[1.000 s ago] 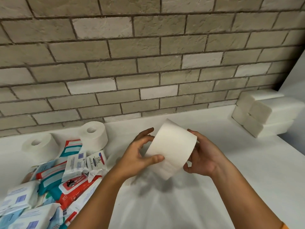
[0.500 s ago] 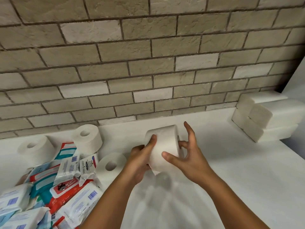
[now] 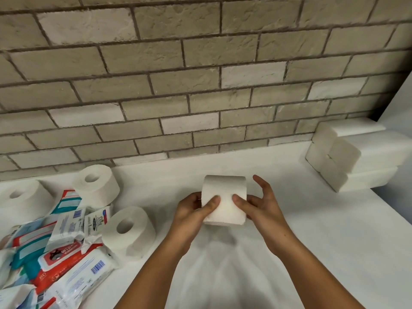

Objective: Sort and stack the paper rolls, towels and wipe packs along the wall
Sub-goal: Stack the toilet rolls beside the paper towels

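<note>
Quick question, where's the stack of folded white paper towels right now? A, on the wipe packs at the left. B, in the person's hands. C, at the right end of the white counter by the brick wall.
C: the stack of folded white paper towels rests on the white counter, far right, by the brick wall; left hand and right hand hold a white paper roll.

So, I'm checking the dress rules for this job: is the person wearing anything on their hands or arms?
Nothing that shows. The left hand and the right hand are bare, with no gloves, rings or wristbands. The forearms are uncovered as far as the picture reaches, with no sleeve, watch or bracelet.
</note>
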{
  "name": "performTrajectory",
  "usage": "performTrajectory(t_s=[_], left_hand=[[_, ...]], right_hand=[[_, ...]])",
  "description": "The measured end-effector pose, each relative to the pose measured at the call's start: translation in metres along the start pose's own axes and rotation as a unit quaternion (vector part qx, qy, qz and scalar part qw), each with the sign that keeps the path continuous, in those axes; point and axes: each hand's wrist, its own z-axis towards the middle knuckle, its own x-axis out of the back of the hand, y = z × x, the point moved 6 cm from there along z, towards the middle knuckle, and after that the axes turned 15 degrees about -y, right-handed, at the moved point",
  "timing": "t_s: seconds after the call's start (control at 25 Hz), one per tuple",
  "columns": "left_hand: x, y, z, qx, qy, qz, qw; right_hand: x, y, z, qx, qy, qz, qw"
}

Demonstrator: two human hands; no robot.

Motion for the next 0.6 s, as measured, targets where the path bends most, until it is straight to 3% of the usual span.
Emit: performTrajectory(t_s=[0.16,0.28,0.48,0.6], left_hand=[[-0.019,-0.014,0.016,0.065,0.002,-0.050,0.997],[-0.031,-0.032,0.032,0.131,0.009,-0.041,0.991],[-0.045,-0.055,0.056,0.208,0.042,-0.064,0.975],[-0.057,-0.062,0.073,0.205,0.002,-0.046,0.978]], right_hand=[[0.021,-0.001,0.001,0.055,-0.013,-0.211,0.976],[0.031,-0.002,0.003,0.144,-0.036,-0.434,0.889],[0.054,0.015,0.012,0.146,-0.100,-0.591,0.787],[0.073,0.020,0.019,0.144,-0.071,-0.604,0.781]])
